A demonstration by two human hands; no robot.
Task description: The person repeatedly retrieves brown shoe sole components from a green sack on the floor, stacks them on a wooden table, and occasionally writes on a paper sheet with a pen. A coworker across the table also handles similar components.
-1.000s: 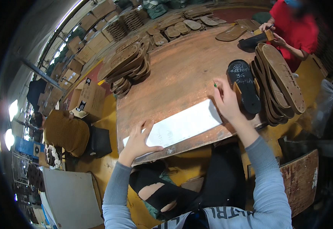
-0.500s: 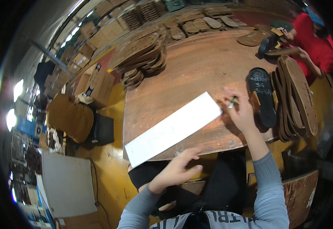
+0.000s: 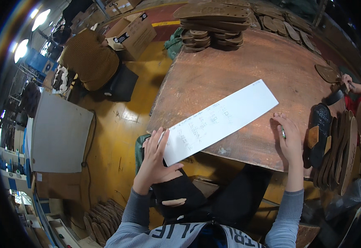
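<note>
Since the earlier frame the left hand (image 3: 154,159) has risen to the white paper strip (image 3: 219,120) and now pinches its near end, which overhangs the near edge of the wooden table (image 3: 246,58). The right hand (image 3: 290,138) lies flat just beyond the strip's far end — fingers loosely curled around a small green pen (image 3: 283,133). Stacked shoe soles (image 3: 337,144) crowd the table's right edge; bare tabletop lies beyond the strip.
</note>
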